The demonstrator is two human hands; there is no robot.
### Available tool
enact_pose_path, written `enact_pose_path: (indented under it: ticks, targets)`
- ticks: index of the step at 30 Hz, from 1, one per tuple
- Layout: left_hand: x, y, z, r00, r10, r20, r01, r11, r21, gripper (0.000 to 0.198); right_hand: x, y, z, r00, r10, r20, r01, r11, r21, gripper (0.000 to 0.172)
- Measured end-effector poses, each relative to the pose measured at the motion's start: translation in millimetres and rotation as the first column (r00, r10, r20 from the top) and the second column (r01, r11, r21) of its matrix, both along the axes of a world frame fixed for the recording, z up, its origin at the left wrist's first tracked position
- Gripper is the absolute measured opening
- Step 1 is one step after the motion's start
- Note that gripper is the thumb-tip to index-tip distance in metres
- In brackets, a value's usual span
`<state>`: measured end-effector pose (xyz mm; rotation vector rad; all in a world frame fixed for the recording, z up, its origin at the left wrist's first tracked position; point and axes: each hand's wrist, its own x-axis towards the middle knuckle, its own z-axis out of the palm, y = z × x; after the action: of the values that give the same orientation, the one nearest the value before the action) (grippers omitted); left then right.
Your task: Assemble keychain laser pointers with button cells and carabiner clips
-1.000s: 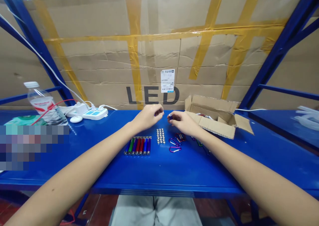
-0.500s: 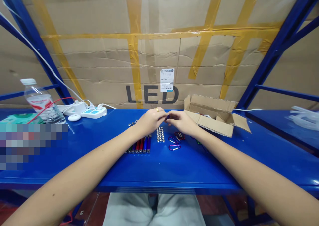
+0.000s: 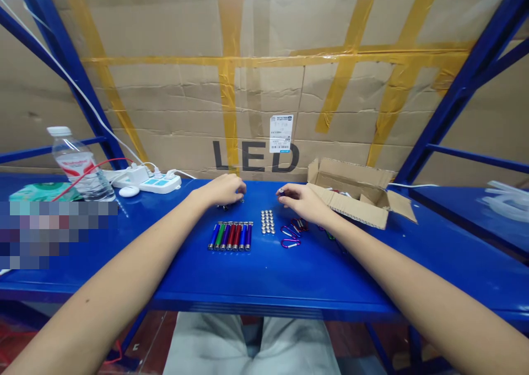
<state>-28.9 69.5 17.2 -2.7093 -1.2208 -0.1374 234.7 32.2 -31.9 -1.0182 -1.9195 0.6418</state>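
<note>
Pieces of shiny metal (image 3: 223, 206), a little left of the frame's centre, are mostly covered by my left hand (image 3: 225, 189), so I cannot make out their shape. I also cannot tell whether this hand has taken one of them: its fingers are curled, and their tips are partly turned away from view. The small dark cylinder (image 3: 281, 193) is just right of the centre, where my right hand (image 3: 301, 200) pinches it between thumb and fingertips; only its silver-looking end and some of its side can be seen. Green and dark clips (image 3: 329, 235) are partly hidden by my right forearm (image 3: 384, 267).

Both my arms enter from the lower corners of the frame and reach forward toward the middle, with the hands well apart and low over the desk (image 3: 264, 278), which is smooth, glossy and blue. Nearer to me, slim tubes (image 3: 230, 236) in blue, green and red lie side by side, with metal ends. To the right of them, round silver discs (image 3: 268, 222) make neat columns, and then come carabiners (image 3: 292, 246), purple, blue and red. At right, the open box (image 3: 349, 207) of brown corrugated cardboard shows its contents only in part.
</note>
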Motion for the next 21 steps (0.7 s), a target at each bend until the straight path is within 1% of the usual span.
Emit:
enact_pose_path:
  ticks: [2,5,10,13,16,18,21]
  targets:
    - [2,1,-6.1,0.999,0.026,-0.021,-0.027,0.999,-0.024,0.024,-1,-1,0.9,1.0,-0.007,0.008,0.007,1.0,0.009,0.012]
    - [7,1,-11.2,0.999,0.048,-0.008,-0.048,0.997,-0.055,0.022,-2,-4,3.7,1.0,-0.006,0.026,0.006,1.0,0.001,0.012]
    - [11,1,-16.7,0.998,0.022,0.058,-0.019,0.998,-0.06,0.019,-3,-7,4.5,0.997,-0.014,0.073,0.011,0.999,0.035,0.013]
    - [16,1,-19.3,0.987,-0.03,0.16,0.04,0.997,-0.061,0.02,-3,-7,3.8,0.996,-0.011,0.089,0.006,0.999,0.052,0.014]
    - [22,-1,-19.3,0.954,-0.088,0.286,0.108,0.993,-0.055,0.021,-3,-7,3.8,0.995,-0.003,0.099,-0.002,0.999,0.052,0.015]
    - [28,-5,-16.9,0.918,-0.133,0.375,0.16,0.986,-0.042,0.02,-3,-7,4.4,0.994,-0.009,0.113,0.003,0.999,0.052,0.015]
    - [39,-17,-10.5,0.834,-0.202,0.514,0.234,0.972,0.002,0.017,-3,-9,6.2,0.99,-0.021,0.141,0.012,0.998,0.065,0.017]
